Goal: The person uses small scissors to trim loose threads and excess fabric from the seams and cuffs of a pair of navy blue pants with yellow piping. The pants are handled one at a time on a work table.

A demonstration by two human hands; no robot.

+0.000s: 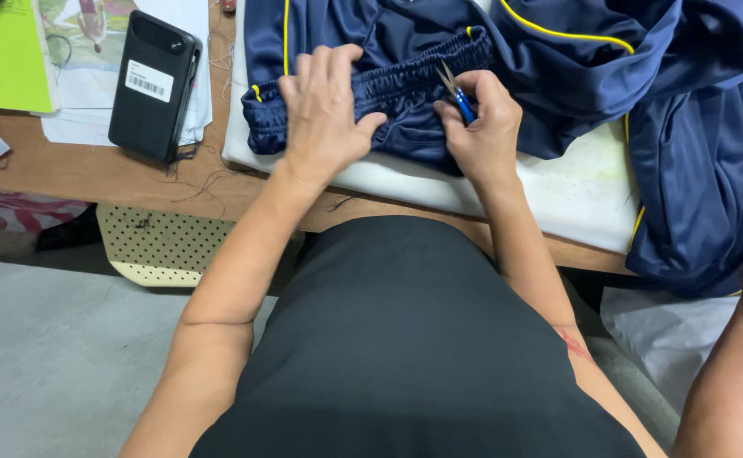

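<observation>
Nearest the body, at the wooden table's [92, 170] front edge, the left hand [325, 114] lies flat with fingers spread on the navy shorts [388, 85], pressing their waistband. Just beside it, the right hand [482, 127] grips small blue-handled snips [456, 92] at the waistband. Farther left sits a black phone [153, 85].
</observation>
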